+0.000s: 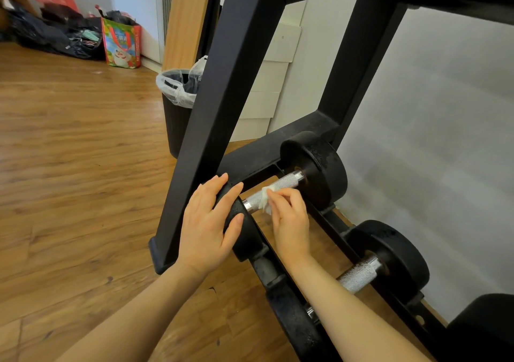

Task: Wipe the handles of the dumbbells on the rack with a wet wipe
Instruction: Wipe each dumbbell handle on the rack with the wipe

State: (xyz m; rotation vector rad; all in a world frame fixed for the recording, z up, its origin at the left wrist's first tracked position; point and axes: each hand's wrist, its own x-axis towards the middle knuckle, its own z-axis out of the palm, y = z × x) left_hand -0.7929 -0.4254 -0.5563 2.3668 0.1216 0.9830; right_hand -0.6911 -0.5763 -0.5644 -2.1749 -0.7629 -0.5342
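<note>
L hand (207,224) is laid flat, fingers straight, on the near weight plate (244,233) of the far dumbbell — grip wide, nothing held, plate only steadied. R hand (289,217) is just beside it to the right; its grip is pinched on the wet wipe (264,199), which is pressed onto the knurled handle (274,190) approx. mid-length, low on the rack (236,64).

For a good wipe, the plate should be kept braced so the bar isn't rolled; the wipe is best wrapped round the handle & drawn end to end w/ some twist, since knurling likely traps grime. The underside should prob. be covered too. The second dumbbell handle (358,275), nearer & partly hidden by the R forearm, looks not yet reached.

Room: wood-look floor (69,153) at left, bags (121,42) heaped in the far corner, a lined black bin (178,103) behind the rack leg, pale wall (445,111) at right.
</note>
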